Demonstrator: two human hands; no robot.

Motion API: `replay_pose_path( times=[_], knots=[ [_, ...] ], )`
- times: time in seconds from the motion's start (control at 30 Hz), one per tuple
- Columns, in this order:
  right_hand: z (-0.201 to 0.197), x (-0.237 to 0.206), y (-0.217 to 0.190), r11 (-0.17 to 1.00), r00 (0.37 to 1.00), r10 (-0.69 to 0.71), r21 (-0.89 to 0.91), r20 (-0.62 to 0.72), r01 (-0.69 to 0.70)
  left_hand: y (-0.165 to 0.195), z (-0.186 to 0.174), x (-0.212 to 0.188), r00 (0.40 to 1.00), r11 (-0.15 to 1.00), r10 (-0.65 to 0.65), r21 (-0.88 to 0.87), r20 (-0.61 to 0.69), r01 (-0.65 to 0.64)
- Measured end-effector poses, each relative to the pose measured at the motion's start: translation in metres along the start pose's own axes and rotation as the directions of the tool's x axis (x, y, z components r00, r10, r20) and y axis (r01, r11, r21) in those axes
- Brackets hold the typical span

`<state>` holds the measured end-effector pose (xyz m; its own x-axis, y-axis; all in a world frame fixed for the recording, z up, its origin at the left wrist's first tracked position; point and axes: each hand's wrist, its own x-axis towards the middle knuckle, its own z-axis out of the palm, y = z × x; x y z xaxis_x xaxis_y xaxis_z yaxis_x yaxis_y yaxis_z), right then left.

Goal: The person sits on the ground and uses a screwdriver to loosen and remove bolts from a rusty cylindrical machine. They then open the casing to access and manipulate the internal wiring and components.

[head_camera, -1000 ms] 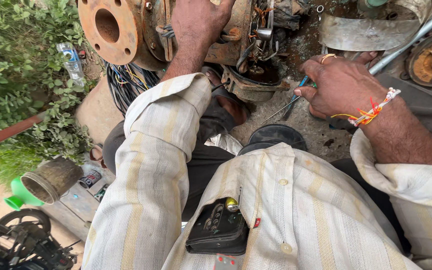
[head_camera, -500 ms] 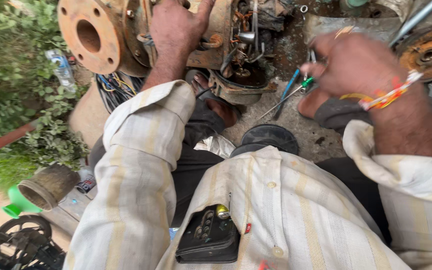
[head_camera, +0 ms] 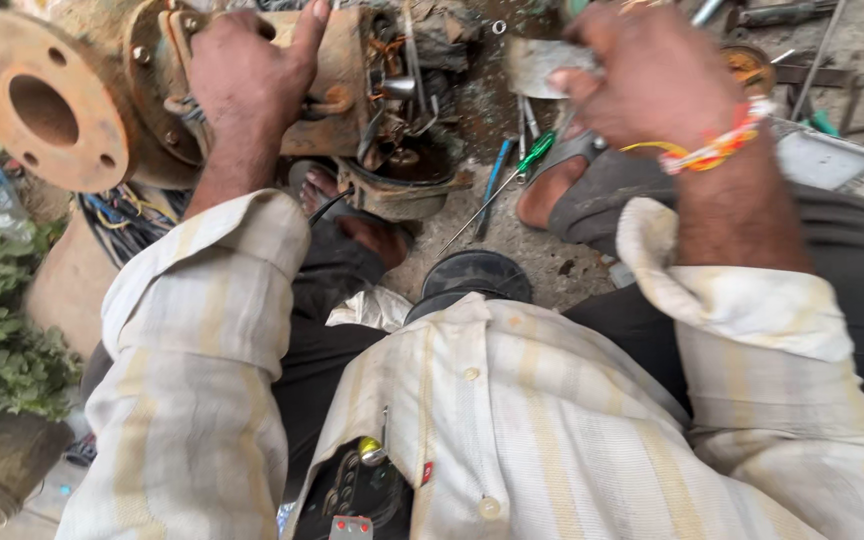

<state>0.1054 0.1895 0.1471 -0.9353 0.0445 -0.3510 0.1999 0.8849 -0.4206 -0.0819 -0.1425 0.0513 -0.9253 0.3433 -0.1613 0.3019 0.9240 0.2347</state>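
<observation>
Dirt ground; left hand (head_camera: 247, 75) clamps rusty pump (head_camera: 132, 90); right hand (head_camera: 652, 85) blurred, grip unclear.

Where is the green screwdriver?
The green screwdriver lies on the ground near the top middle of the head view, beside a blue-handled tool. It is just below the right hand and right of the rusty machine.

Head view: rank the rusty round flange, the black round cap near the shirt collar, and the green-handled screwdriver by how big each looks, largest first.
1. Rusty round flange, clearly the largest.
2. Black round cap; it lies nearer the camera, so its true size against the flange is unsure.
3. Green-handled screwdriver, long but thin, least area.
</observation>
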Motion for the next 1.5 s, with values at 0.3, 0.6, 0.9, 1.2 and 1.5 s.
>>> replay_pose_path(
  times=[0.3,0.6,0.9,1.2,1.5],
  knots=[
    [0.033,0.009,-0.039,0.996,0.953,-0.018,0.091,0.303,-0.010,0.005,-0.009,0.001,0.992,0.996,-0.094,0.006,0.078,0.094],
    [0.026,0.009,-0.043,0.991,0.970,-0.041,0.137,0.238,0.008,0.013,-0.018,0.003,0.975,0.984,-0.174,0.061,0.140,0.167],
    [0.017,0.012,-0.045,0.990,0.958,0.005,0.137,0.288,-0.046,0.016,-0.021,0.006,0.972,0.981,-0.184,0.093,0.143,0.172],
    [0.016,0.012,-0.041,0.995,0.972,-0.008,0.095,0.236,-0.015,0.009,-0.012,0.006,0.985,0.988,-0.152,0.032,0.087,0.150],
    [0.022,0.011,-0.030,0.995,0.981,0.001,0.099,0.196,-0.021,0.013,-0.021,0.004,0.979,0.985,-0.173,0.038,0.105,0.170]
  ],
)
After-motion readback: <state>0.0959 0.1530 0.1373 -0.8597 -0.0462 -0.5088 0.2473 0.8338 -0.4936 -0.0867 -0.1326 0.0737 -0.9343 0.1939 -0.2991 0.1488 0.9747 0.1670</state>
